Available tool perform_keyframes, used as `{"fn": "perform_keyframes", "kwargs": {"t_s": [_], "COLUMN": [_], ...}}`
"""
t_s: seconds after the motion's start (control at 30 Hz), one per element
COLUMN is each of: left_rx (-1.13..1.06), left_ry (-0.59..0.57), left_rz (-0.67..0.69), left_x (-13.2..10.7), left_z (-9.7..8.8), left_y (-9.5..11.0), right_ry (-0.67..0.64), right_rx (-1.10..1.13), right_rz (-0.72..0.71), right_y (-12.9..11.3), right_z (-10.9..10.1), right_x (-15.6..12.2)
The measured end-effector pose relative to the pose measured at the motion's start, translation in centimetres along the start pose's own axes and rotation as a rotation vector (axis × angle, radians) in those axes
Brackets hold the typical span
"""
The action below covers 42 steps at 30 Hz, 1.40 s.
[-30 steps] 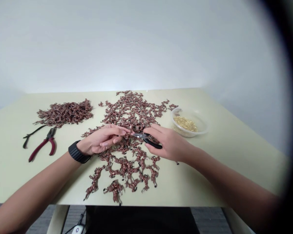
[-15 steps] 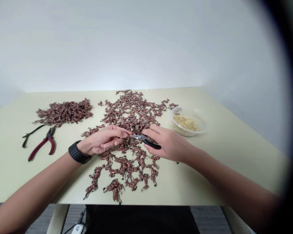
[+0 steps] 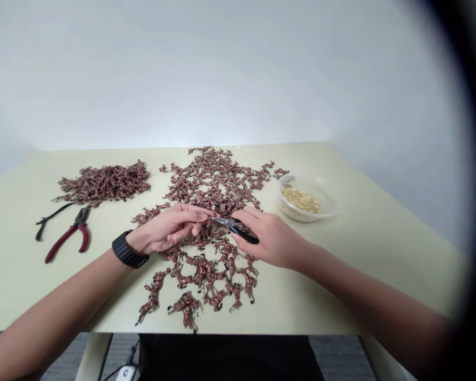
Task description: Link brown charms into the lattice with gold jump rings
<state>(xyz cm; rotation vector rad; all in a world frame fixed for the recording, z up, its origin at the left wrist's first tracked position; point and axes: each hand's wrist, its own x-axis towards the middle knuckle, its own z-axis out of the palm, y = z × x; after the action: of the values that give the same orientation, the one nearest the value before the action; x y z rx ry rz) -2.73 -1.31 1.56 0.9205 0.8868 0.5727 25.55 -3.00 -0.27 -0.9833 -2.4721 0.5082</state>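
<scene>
Held L hand (image 3: 166, 230) palm-down w/ fingertips pinched, R hand (image 3: 272, 239) curled in grip opposite, tips almost touching; angled both forearms inward.

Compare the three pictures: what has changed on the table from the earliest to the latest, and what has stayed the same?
Almost nothing. The right hand, gripping the black pliers, edged slightly towards the left hand; nothing was picked up or released. The pliers' tip still meets that hand's pinched fingers. The red pliers, brown figures and bowl lie unmoved.
</scene>
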Motion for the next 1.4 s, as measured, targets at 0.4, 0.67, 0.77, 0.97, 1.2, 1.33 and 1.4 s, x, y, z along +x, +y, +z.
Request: {"fn": "perform_keyframes", "kwargs": {"t_s": [0.4,0.67,0.77,0.97,1.2,1.33,1.4], "left_rx": [0.044,0.031,0.022,0.048,0.009,-0.034,-0.05], "left_ry": [0.151,0.115,0.088,0.049,-0.113,-0.176,-0.206], "left_rz": [0.2,0.204,0.243,0.38,0.321,0.268,0.239], "left_x": [0.2,0.4,0.6,1.1,1.2,0.9,0.8], "left_z": [2.0,1.8,1.8,1.6,1.7,2.0,2.0], "left_y": [-1.5,-1.8,-1.8,-1.7,-2.0,-2.1,-2.1], "right_ry": [0.059,0.081,0.11,0.161,0.189,0.229,0.25], "right_rx": [0.238,0.201,0.183,0.148,0.145,0.087,0.024], "right_rz": [0.232,0.217,0.204,0.218,0.099,-0.01,-0.062], "right_y": [-0.9,-1.0,-1.0,-0.8,-0.4,-0.4,-0.4], "right_z": [0.7,0.7,0.7,0.3,0.5,0.7,0.8], "right_x": [0.4,0.5,0.5,0.7,0.5,0.3,0.3]}}
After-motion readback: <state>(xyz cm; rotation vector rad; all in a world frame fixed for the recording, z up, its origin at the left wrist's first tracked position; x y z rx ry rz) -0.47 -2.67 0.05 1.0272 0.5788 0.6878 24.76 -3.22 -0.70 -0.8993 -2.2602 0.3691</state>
